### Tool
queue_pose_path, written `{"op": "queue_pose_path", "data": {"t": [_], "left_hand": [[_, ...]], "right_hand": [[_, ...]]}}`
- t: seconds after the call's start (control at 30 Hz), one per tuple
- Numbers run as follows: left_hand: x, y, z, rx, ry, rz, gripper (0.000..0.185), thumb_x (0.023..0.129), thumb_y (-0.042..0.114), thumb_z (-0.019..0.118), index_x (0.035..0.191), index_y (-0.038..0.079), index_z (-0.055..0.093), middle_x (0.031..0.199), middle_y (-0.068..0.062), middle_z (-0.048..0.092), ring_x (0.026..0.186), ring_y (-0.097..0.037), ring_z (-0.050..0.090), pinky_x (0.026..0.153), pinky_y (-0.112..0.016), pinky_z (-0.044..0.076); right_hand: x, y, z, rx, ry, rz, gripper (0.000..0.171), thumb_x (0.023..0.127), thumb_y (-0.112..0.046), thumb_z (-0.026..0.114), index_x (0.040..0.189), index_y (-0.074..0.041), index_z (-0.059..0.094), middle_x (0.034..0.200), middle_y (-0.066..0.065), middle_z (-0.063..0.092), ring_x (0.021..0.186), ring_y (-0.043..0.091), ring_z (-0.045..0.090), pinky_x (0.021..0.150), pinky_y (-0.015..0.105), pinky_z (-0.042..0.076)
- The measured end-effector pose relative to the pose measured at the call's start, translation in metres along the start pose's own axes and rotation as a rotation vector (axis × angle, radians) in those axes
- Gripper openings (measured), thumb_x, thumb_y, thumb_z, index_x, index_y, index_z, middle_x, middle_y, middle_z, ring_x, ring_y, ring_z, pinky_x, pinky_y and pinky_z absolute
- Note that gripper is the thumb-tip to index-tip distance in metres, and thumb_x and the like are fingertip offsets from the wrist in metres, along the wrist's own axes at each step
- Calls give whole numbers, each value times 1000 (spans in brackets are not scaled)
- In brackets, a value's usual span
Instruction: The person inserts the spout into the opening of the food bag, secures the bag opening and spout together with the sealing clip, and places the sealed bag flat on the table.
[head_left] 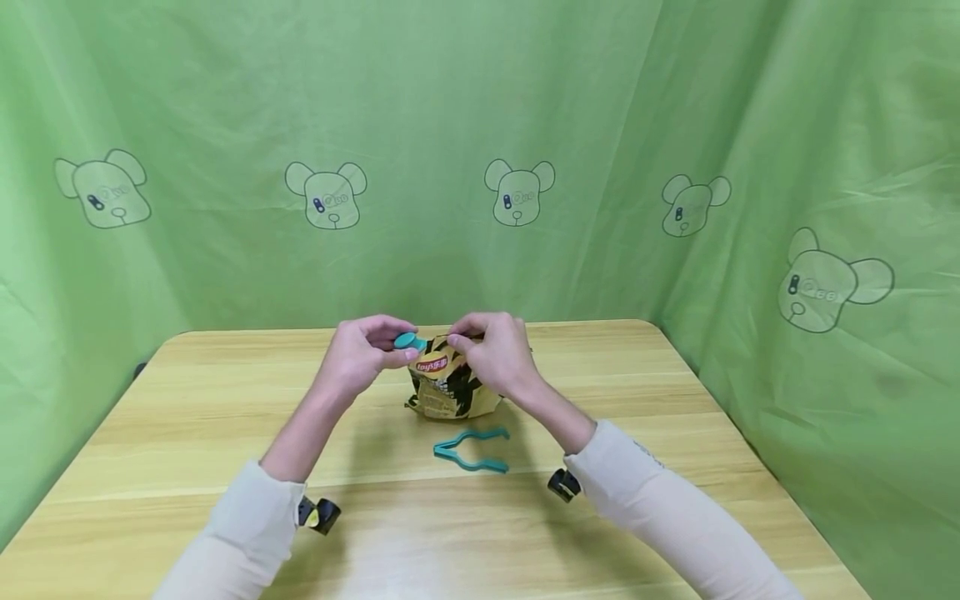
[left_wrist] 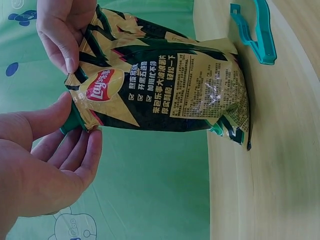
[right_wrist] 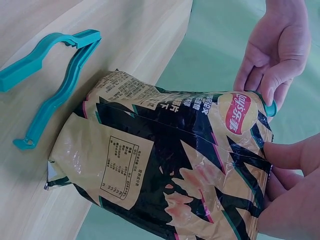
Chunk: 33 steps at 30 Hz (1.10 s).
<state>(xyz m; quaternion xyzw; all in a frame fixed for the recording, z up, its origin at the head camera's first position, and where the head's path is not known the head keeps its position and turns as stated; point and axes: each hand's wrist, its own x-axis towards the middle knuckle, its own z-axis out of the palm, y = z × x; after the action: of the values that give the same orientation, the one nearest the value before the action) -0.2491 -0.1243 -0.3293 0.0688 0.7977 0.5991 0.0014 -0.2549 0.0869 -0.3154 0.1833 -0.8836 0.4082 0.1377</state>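
Teal plastic shows between my left hand's (head_left: 358,354) fingers: its grip pinches a small teal clip (head_left: 408,341) against the top left corner of the Lay's chip bag (head_left: 450,385). I see the bag standing upright on the wooden counter (head_left: 225,400), mid-counter. My right hand (head_left: 495,350) pinches the bag's folded top. Just in front of the bag, an open teal sealing clip (head_left: 472,450) lies flat, apart from both hands.
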Motion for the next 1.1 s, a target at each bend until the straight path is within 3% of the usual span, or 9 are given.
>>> {"op": "queue_pose_path", "data": {"t": [0.83, 1.1], "left_hand": [[-1, -4, -8, 11, -75, -29, 42, 86, 16, 83, 125, 9, 70, 117, -12, 74, 104, -20, 71, 100, -41, 54], [-5, -14, -15, -10, -65, -53, 46, 87, 11, 80, 131, 8, 66, 124, -12, 72, 114, -24, 69, 105, -43, 51]], "right_hand": [[0, 1, -3, 12, -8, -6, 8, 94, -10, 72, 96, -8, 80, 93, 7, 79, 82, 19, 74, 70, 32, 60], [1, 2, -1, 9, -5, -7, 8, 94, -11, 72, 96, -8, 80, 92, 6, 79, 81, 18, 74, 71, 33, 59]]}}
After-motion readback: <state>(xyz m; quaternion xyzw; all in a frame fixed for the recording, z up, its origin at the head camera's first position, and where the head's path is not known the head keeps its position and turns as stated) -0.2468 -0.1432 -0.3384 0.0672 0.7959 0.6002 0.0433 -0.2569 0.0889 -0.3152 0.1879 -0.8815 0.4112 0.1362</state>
